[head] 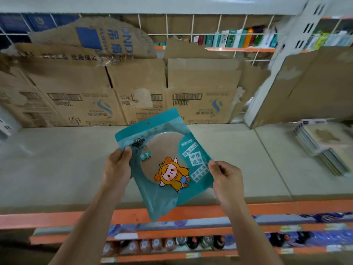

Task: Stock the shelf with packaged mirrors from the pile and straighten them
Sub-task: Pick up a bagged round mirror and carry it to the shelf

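A teal packaged mirror (pixel 162 161) with a round window and a cartoon figure in an orange hood hangs tilted above the front of the beige shelf (pixel 57 169). My left hand (pixel 117 167) grips its left edge, thumb on the front. My right hand (pixel 225 177) pinches its right edge. The pack's lower corner reaches over the shelf's orange front rail (pixel 286 206). No pile of mirror packs shows in this view.
Flattened cardboard boxes (pixel 133 88) line the back of the shelf against a white wire grid. A stack of flat packaged items (pixel 324 148) lies at the right on the neighbouring shelf. Bottles (pixel 172 243) stand on the lower shelf below the rail.
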